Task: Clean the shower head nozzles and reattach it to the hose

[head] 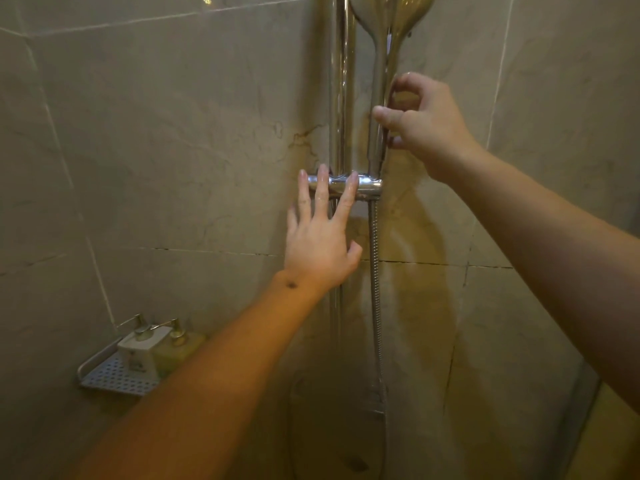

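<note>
A chrome shower head (pixel 389 15) stands upright at the top of the view, its handle dropping into a chrome holder bracket (pixel 369 184) on a vertical chrome rail (pixel 341 81). My right hand (pixel 426 126) curls its fingers around the handle just above the bracket. My left hand (pixel 320 233) is spread flat, fingertips touching the bracket and rail from below. A ribbed metal hose (pixel 375 289) hangs straight down from the bracket. The nozzle face is turned away from me and hidden.
Beige marble wall tiles (pixel 173 150) surround the rail. A perforated metal corner shelf (pixel 114 375) at lower left carries two pump bottles (pixel 142 348). A dark drain spot (pixel 356 464) shows on the floor below.
</note>
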Demonstrator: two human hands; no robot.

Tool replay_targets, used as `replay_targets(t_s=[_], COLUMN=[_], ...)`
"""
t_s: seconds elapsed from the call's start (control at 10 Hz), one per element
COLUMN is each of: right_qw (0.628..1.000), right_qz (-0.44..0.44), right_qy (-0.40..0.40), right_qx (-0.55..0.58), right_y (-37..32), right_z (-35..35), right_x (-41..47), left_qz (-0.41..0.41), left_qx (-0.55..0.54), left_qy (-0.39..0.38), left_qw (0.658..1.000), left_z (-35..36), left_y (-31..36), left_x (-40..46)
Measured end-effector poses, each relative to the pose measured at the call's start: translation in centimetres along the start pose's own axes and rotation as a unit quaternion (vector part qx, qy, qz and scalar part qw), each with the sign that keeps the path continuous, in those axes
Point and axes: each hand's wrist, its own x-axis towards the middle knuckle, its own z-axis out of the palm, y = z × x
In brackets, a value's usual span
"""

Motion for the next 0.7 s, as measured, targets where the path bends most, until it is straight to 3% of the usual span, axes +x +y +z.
replay_targets(t_s=[0.1, 0.6, 0.7], right_qw=[0.999, 0.999, 0.998], right_qz=[-0.02, -0.026, -0.028], right_qy=[-0.01, -0.008, 0.038], right_qx=[-0.039, -0.025, -0.052], right_y=[1.0, 2.9, 3.0], right_z=[0.5, 1.6, 2.6], right_x=[-1.1, -2.3, -3.8], left_qz=[-0.003, -0.012, -0.032], left_qx=[-0.005, 0.01, -0.005], left_qy=[0.003, -0.041, 0.009], left_qw=[1.0, 0.999, 0.999], left_z=[0.1, -1.4, -1.4], left_y=[0.1, 0.2, 0.1], left_x=[-0.1, -0.3, -1.9])
